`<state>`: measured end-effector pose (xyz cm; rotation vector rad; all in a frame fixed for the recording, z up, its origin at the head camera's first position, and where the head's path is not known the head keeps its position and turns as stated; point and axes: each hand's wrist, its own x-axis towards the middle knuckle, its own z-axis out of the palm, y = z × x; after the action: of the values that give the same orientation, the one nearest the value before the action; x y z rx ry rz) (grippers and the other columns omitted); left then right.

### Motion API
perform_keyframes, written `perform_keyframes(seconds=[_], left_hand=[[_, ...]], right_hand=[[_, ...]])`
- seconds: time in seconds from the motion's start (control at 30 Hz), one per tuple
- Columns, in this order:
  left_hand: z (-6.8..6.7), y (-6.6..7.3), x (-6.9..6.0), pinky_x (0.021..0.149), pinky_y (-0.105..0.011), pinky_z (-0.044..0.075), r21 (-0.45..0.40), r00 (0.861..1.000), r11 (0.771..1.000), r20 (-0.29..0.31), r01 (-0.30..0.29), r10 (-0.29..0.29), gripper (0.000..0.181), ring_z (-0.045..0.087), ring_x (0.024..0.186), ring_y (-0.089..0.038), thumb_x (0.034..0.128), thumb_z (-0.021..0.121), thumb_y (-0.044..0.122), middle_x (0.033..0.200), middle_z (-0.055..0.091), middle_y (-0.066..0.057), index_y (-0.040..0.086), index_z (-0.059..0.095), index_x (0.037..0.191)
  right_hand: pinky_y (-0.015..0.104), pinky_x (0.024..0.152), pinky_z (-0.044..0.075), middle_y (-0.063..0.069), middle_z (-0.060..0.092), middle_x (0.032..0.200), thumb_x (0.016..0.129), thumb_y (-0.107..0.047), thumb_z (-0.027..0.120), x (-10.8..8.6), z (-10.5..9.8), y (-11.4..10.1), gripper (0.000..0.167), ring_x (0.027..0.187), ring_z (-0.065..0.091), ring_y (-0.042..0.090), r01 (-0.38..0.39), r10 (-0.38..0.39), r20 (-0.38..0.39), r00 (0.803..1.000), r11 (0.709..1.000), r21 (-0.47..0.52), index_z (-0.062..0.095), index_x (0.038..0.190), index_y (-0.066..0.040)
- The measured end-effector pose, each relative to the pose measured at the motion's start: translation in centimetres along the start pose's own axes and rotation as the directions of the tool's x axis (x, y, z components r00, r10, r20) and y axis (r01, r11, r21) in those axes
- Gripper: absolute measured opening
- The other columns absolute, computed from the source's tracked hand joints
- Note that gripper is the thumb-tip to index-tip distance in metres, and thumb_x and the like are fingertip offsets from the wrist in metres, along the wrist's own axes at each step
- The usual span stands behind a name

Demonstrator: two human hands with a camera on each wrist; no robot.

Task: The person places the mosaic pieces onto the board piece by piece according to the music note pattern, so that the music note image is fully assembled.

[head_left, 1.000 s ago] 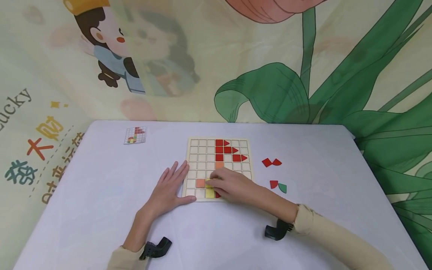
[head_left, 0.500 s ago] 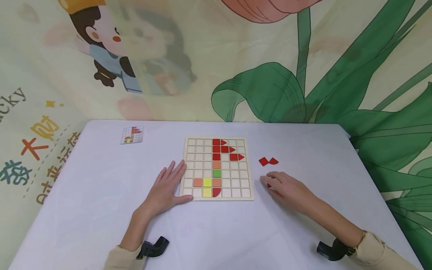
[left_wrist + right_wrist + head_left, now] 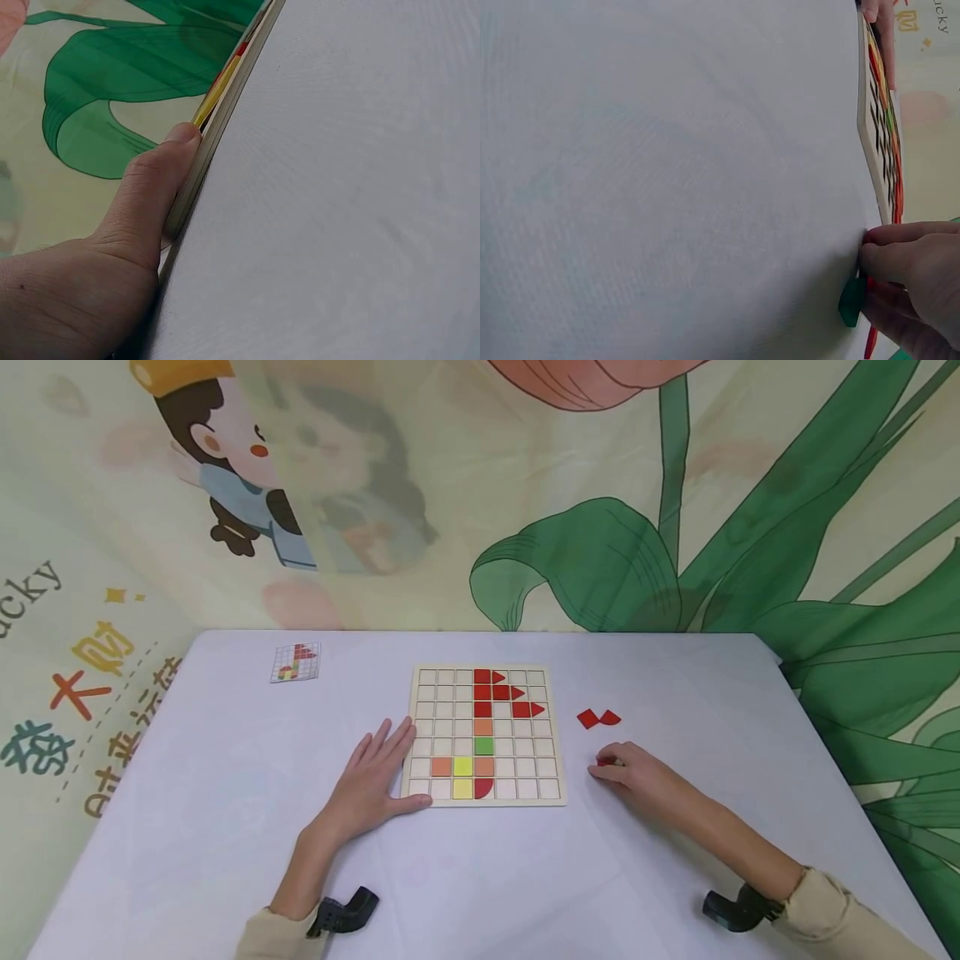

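Observation:
A pale grid board [image 3: 442,693] lies on the table, with red, orange, yellow and green tiles set in some squares. My left hand [image 3: 365,781] rests along its left edge, fingers straight and spread, thumb at the near left corner. To the right of the board, my right hand [image 3: 648,785] pinches a red quarter-circle tile [image 3: 604,762], mostly hidden by the fingers. Beside those fingertips, the right wrist view shows a green tile [image 3: 851,301]. Farther back lie a red square tile [image 3: 587,718] and a red quarter-circle tile [image 3: 611,718].
A small pattern card [image 3: 295,662] with a coloured grid picture lies at the far left of the white-covered table [image 3: 480,885]. A printed cloth backdrop [image 3: 450,485] stands behind the table's far edge.
My right hand has left the board and moved right to the loose tiles, where its fingers have closed. An orange tile and a green tile now show where it was. The left hand stays put.

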<state>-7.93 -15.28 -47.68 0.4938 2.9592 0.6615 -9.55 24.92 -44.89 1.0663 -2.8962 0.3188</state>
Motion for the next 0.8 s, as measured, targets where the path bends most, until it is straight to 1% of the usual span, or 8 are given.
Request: perform_keyframes(seconds=[0.13,0.2,0.3,0.37,0.5,0.6,0.73,0.8], left_hand=[[0.0,0.0,0.0,0.123,-0.053,0.01,-0.001,1.0,1.0,0.006,0.007,-0.007,0.104,0.01,0.153,-0.032,0.0762,0.073,0.057,0.164,0.019,-0.006,0.01,0.023,0.155],[-0.1,0.0,0.0,0.123,-0.053,0.01,-0.004,1.0,1.0,0.01,0.009,-0.009,0.104,0.009,0.153,-0.031,0.0764,0.073,0.057,0.164,0.019,-0.006,0.01,0.023,0.155],[-0.2,0.1,0.0,0.123,-0.053,0.01,-0.009,1.0,1.0,0.014,0.009,-0.009,0.104,0.009,0.153,-0.032,0.0764,0.073,0.057,0.164,0.019,-0.006,0.01,0.023,0.155],[-0.2,0.1,0.0,0.123,-0.053,0.009,-0.014,1.0,1.0,0.016,0.009,-0.009,0.104,0.009,0.153,-0.032,0.0765,0.073,0.057,0.164,0.019,-0.006,0.01,0.023,0.155],[-0.2,0.2,0.0,0.123,-0.052,0.008,-0.017,1.0,1.0,0.017,0.013,-0.013,0.104,0.008,0.153,-0.031,0.0765,0.073,0.057,0.164,0.018,-0.006,0.01,0.023,0.155],[-0.2,0.2,0.0,0.123,-0.053,0.009,-0.014,1.0,1.0,0.016,0.015,-0.015,0.104,0.008,0.153,-0.031,0.0763,0.073,0.056,0.164,0.018,-0.006,0.01,0.023,0.155],[-0.1,0.1,0.0,0.122,-0.054,0.011,-0.015,1.0,1.0,-0.002,0.003,-0.003,0.104,0.01,0.152,-0.032,0.0757,0.074,0.055,0.164,0.02,-0.007,0.01,0.024,0.154],[0.0,0.1,0.0,0.121,-0.055,0.012,-0.019,1.0,1.0,-0.016,-0.006,0.006,0.103,0.012,0.152,-0.033,0.0753,0.075,0.054,0.163,0.021,-0.008,0.009,0.025,0.154]], right_hand=[[0.03,0.077,0.06,0.007,0.067,0.105,0.073,-0.006,0.082,0.3,0.4,0.2,0.035,0.095,0.065,0.02,-0.011,0.012,-0.075,0.997,1.0,0.012,0.075,0.108,-0.009],[0.03,0.079,0.06,0.007,0.067,0.106,0.074,-0.008,0.082,0.4,0.7,0.3,0.035,0.095,0.066,0.019,-0.035,0.035,-0.098,0.995,0.999,0.007,0.074,0.109,-0.006],[0.031,0.08,0.06,0.008,0.066,0.106,0.077,-0.008,0.08,0.7,0.9,0.2,0.038,0.096,0.067,0.02,-0.088,0.088,-0.085,0.993,0.996,0.007,0.071,0.113,-0.004],[0.031,0.078,0.06,0.009,0.065,0.107,0.078,-0.009,0.079,0.8,0.8,0.0,0.04,0.095,0.066,0.02,-0.135,0.136,-0.063,0.989,0.991,0.025,0.07,0.116,-0.005],[0.026,0.07,0.059,0.009,0.061,0.11,0.079,-0.013,0.079,1.0,0.2,-0.1,0.039,0.082,0.064,0.014,-0.202,0.203,-0.011,0.979,0.978,0.051,0.069,0.117,-0.01],[0.022,0.066,0.057,0.006,0.062,0.109,0.078,-0.012,0.08,1.0,-0.4,0.2,0.037,0.08,0.062,0.011,-0.186,0.185,0.024,0.982,0.982,0.032,0.071,0.114,-0.012],[0.022,0.069,0.058,0.004,0.065,0.101,0.078,-0.009,0.079,0.8,-0.9,0.5,0.039,0.086,0.062,0.013,-0.133,0.132,0.066,0.989,0.991,0.002,0.072,0.115,-0.012],[0.02,0.069,0.057,0.004,0.065,0.098,0.077,-0.009,0.08,0.7,-0.9,0.7,0.04,0.085,0.06,0.012,-0.108,0.107,0.068,0.992,0.994,-0.001,0.072,0.117,-0.012]])
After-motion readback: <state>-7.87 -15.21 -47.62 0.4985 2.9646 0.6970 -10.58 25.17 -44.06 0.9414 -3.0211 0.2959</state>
